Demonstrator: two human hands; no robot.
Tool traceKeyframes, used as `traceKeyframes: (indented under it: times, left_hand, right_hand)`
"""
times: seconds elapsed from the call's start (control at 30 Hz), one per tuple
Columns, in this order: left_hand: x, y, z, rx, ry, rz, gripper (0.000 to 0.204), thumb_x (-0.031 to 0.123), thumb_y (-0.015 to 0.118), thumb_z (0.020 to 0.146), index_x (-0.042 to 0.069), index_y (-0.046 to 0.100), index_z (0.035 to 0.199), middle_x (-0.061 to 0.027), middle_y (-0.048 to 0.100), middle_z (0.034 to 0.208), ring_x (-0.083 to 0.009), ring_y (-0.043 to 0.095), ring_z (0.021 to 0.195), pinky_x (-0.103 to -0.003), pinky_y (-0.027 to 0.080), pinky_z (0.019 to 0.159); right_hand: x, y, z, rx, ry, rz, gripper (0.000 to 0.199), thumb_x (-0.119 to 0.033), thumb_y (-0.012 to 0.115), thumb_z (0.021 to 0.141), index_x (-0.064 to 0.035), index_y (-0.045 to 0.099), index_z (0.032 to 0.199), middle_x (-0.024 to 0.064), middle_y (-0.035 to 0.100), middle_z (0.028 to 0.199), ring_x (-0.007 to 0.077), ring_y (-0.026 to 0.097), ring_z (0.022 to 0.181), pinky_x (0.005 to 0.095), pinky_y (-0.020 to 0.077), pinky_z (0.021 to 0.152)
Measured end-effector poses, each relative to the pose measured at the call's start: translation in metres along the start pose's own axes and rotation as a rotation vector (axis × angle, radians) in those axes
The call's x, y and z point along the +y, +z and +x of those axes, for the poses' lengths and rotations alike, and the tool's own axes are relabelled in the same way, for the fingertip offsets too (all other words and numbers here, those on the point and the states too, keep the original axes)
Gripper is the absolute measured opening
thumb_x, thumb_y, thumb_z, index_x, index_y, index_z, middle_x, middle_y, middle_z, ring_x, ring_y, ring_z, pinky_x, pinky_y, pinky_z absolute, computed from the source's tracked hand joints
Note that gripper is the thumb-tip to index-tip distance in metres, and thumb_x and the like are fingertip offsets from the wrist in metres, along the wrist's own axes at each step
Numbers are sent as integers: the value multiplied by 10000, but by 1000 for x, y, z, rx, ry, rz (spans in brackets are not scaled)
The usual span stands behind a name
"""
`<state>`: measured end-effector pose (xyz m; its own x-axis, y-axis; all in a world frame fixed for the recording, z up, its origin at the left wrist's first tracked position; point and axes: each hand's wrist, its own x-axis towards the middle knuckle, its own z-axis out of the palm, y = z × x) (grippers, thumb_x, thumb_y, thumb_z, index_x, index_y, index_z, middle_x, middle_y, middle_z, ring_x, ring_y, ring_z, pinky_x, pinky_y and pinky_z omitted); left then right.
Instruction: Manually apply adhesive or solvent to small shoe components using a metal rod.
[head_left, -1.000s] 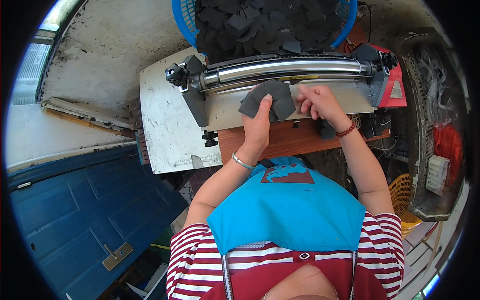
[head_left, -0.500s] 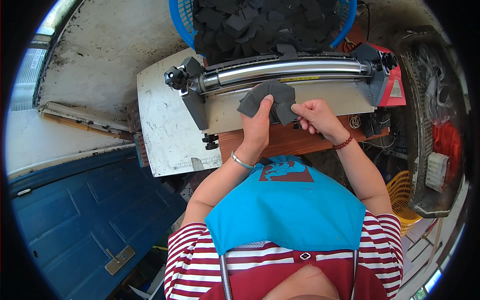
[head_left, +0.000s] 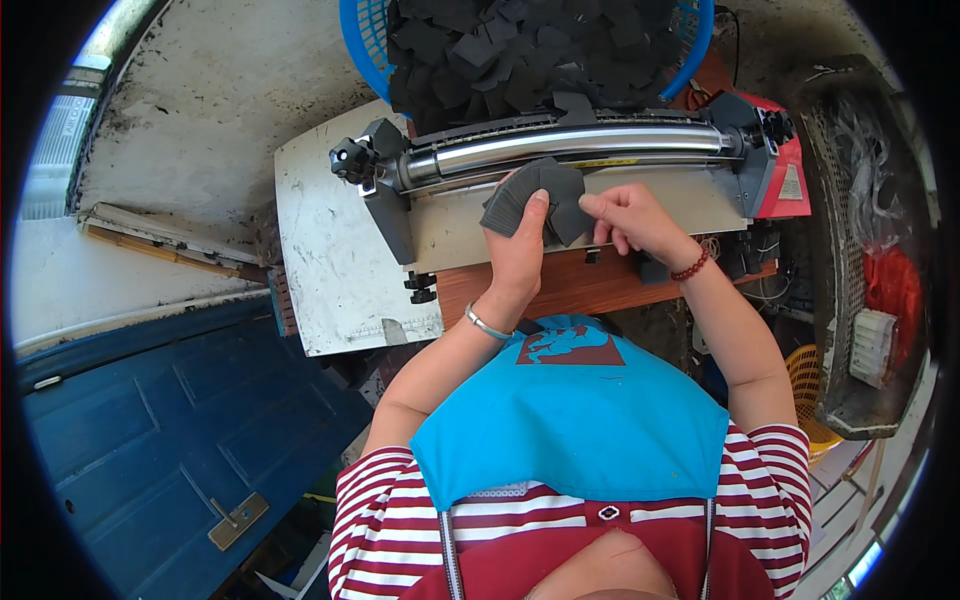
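My left hand [head_left: 516, 255] holds a fanned stack of thin dark grey pieces [head_left: 512, 203], its thumb pressed across their faces. The pieces overlap in an arc at the front of a machine with a shiny metal roller [head_left: 590, 144]. At the right end of the fan, my right hand [head_left: 640, 222] is closed in a pinch, thumb and forefinger at the edge of a dark grey square piece [head_left: 570, 218]. Its other fingers curl beneath. Behind the roller, a blue basket [head_left: 693, 78] is heaped with similar dark pieces [head_left: 520, 60].
Left of the machine lies a scuffed white board [head_left: 335, 240]. Black knobs [head_left: 352, 160] stick out at the machine's left end. A yellow basket [head_left: 808, 400] stands low at the right, near a grimy long tray [head_left: 840, 300] with plastic bags. A blue door [head_left: 150, 420] is at lower left.
The fan has narrowed at its right end and its arc is tighter. My right hand and forearm have shifted slightly right; the left hand has barely moved.
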<state>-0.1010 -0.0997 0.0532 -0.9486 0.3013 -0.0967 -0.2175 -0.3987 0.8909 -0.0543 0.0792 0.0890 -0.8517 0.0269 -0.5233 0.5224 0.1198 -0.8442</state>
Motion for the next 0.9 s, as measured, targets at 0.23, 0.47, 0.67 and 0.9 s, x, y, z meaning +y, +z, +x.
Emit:
traceKeyframes:
  times: [0.23,0.47,0.67,0.9]
  left_hand:
    - [4,-5,-1,6,-12,-48,319,74,594,908,9,532,1215,-48,608,1097,-117,553,1014,-267,440,918]
    - [1,1,-3,-26,-8,-3,342,91,604,912,15,517,1234,-51,593,1129,-118,545,1031,-267,440,924]
    - [4,6,-1,8,-68,-91,217,77,596,913,16,598,1122,-49,632,1062,-134,598,945,-285,489,856]
    - [3,-4,2,2,-57,-53,208,75,604,909,17,618,1108,-42,652,1018,-127,614,908,-273,509,798]
  right_hand:
    - [11,-15,-10,-118,140,101,353,-323,650,900,-41,605,693,15,589,543,44,470,368,190,309,329]
    - [8,-19,12,53,127,42,392,-384,621,907,-14,618,777,8,572,539,46,485,378,184,315,320]
    - [11,4,1,-99,5,27,352,-339,648,898,-31,630,727,20,597,558,59,499,394,182,328,344]
    - [19,-38,12,-97,160,-66,336,-302,628,909,-33,608,710,20,589,546,58,471,354,194,303,309]
